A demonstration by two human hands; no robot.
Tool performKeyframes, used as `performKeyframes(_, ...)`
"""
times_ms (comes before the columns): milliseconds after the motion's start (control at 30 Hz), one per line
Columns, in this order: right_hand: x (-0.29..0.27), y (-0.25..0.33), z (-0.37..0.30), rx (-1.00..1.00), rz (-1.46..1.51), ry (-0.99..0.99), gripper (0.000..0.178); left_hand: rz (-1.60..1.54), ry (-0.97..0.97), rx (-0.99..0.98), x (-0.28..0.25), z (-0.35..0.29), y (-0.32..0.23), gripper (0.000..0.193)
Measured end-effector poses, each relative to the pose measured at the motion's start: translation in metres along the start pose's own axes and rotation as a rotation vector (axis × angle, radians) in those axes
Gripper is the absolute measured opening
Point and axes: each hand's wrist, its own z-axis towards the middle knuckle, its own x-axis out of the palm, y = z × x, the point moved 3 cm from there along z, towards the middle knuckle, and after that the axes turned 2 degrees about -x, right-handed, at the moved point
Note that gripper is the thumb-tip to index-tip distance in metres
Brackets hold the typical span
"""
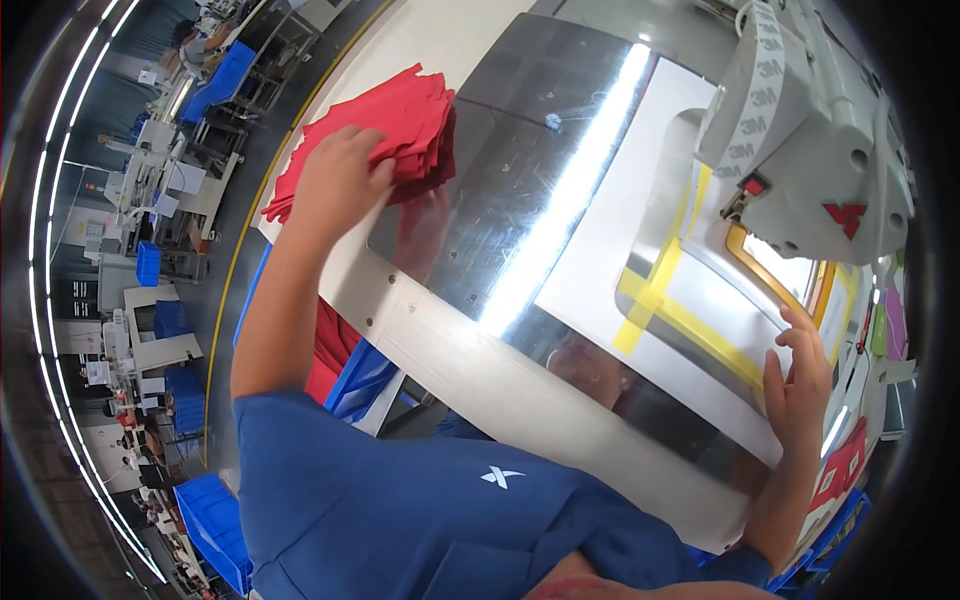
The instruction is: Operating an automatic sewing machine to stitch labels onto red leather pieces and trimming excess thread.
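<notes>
My left hand (345, 178) lies on a stack of red fabric pieces (405, 115) at the left end of the work surface, fingers bent over the top layer and thumb apart from them. My right hand (803, 378) is raised beside the lower corner of a golden-edged clamp frame (770, 275) under the white machine head (815, 150). Its fingers are apart and hold nothing; whether a fingertip touches the frame I cannot tell. Yellow tape strips (690, 335) mark a transparent template on a white sheet (590, 255) below the head.
A shiny metal plate (520, 130) covers the middle of the table. Below its left edge, more red fabric (333, 350) sits in a blue bin (365, 385). Red pieces (840, 465) lie at the far right. Across the aisle are workbenches, blue bins (205, 515) and a seated person (200, 45).
</notes>
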Motion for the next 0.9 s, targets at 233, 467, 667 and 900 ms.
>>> performKeyframes(233, 0.006, 0.008, -0.002, -0.027, 0.016, 0.021, 0.013, -0.258, -0.056, -0.161, 0.016, -0.028, 0.069, 0.026)
performKeyframes(467, 0.007, 0.017, 0.000, 0.032, 0.047, 0.108, 0.015, -0.634, 0.071, -0.423, 0.019, -0.015, 0.089, 0.027)
performKeyframes(667, 0.003, 0.029, 0.013, 0.009, 0.000, 0.150, 0.015, -0.517, -0.602, -0.264, -0.004, 0.016, 0.068, 0.020)
performKeyframes(900, 0.008, 0.073, 0.043, -0.247, -0.087, 0.131, 0.015, -0.128, -0.762, 0.861, -0.010, 0.018, -0.102, 0.026)
